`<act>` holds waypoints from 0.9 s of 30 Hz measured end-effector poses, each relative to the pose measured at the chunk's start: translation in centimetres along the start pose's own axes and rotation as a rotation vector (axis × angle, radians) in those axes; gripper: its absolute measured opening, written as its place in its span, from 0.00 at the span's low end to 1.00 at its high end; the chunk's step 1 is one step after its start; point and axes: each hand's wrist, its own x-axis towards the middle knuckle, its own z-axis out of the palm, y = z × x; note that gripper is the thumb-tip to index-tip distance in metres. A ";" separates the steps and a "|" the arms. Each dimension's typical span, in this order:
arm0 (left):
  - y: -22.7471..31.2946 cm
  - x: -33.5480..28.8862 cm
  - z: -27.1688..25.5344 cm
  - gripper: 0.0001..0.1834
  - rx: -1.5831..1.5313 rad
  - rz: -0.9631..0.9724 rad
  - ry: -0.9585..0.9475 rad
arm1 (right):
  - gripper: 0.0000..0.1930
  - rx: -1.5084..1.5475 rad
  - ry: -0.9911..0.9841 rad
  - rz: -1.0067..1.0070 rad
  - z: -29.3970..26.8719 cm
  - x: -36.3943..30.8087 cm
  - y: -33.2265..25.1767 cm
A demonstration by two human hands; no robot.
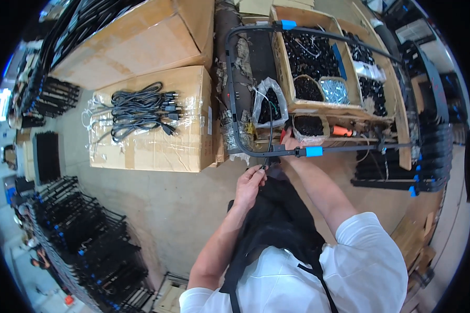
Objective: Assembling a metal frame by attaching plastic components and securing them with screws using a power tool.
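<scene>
pinching left hand: the black cable is clamped between thumb and fingers.
right hand: it is placed beyond the frame's near bar, beside a red item; whether its fingers are closed cannot be told.
black cable: it is run across the near bar of the black frame.
wooden box: its compartments are filled with small parts.
carton: bundled black cords are piled on top.

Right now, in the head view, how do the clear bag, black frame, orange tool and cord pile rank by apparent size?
Largest to smallest, by outline:
1. Black frame
2. Cord pile
3. Clear bag
4. Orange tool
</scene>
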 end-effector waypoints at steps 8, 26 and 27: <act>-1.3 1.8 0.0 0.15 -0.112 0.007 0.001 | 0.20 0.215 -0.164 0.265 -2.3 -2.7 -0.8; -1.3 1.9 0.8 0.15 0.100 0.078 0.072 | 0.26 0.576 -0.725 0.184 -20.2 -11.9 -6.4; -1.5 1.6 0.8 0.14 0.096 0.085 0.106 | 0.26 0.587 -0.730 0.176 -20.2 -11.7 -6.5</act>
